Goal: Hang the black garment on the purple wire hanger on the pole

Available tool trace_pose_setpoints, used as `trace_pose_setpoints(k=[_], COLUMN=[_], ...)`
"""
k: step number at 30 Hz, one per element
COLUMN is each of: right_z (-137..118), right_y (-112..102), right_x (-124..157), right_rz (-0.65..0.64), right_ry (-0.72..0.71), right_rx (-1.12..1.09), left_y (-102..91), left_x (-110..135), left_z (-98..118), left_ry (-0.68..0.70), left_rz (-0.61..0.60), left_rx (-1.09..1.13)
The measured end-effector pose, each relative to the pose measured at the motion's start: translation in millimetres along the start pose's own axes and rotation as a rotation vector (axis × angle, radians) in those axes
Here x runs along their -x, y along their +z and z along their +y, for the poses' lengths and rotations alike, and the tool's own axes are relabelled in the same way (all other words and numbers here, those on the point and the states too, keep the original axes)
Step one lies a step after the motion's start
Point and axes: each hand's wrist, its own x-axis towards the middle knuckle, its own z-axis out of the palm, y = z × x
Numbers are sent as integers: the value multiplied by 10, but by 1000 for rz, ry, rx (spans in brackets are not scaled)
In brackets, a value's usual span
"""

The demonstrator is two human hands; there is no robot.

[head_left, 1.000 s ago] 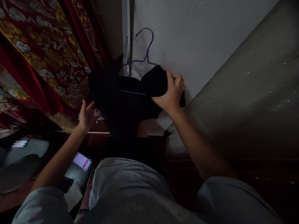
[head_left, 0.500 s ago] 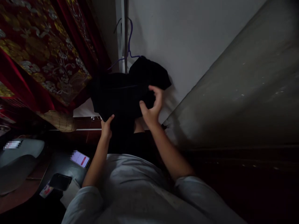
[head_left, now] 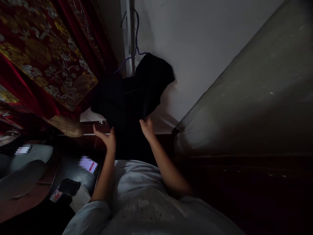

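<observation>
A black garment (head_left: pixel 154 71) hangs in front of me on a thin purple hanger (head_left: pixel 137 32), whose hook goes round a grey upright pole (head_left: pixel 130 29). At the garment's lower right edge, my right hand (head_left: pixel 148 129) is closed, pinching the cloth. My left hand (head_left: pixel 107 138) is by the lower left edge, thumb and fingers spread apart, with nothing held. The dark folds between my hands merge with the shadows, so their exact outline is hidden.
Red cloth with gold and silver patterns (head_left: pixel 44 49) hangs at the left. Below it, a lit phone (head_left: pixel 89 164) and a dark phone (head_left: pixel 69 187) lie on a black seat (head_left: pixel 75 173). A grey plastic-like sheet (head_left: pixel 234 104) slants along the right, beside the white wall (head_left: pixel 195 39).
My right hand has moved down and left from an open pose and closed on the garment's edge. My left hand has come off the cloth and opened.
</observation>
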Motion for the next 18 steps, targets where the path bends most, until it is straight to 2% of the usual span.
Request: trace_pose_setpoints(k=[2,4,6,9,14,16,18], right_z=[74,53,-25,-152,-274,-319,-365], right_y=[-60,-90,-112,-167,-275,-292,-297], right_x=[184,288,327,344,399,422,439], right_rz=[-63,-159,-228,-241,-146,-160,-181], right_ry=[79,114,126,109,65,54,51], right_rx=[-61,-124,-179,-223,-165,-173,-223], left_y=[137,333,516,679,741,768,804], left_x=[325,585,689,604,475,506,530], left_z=[-132,-225,-257,-228,-205,-200,-172], left_ry=[161,333,420,417,379,341,315], left_rz=[31,-92,-214,-263,-453,-405,-231], left_rx=[-104,-198,-229,-201,-190,-149,-94])
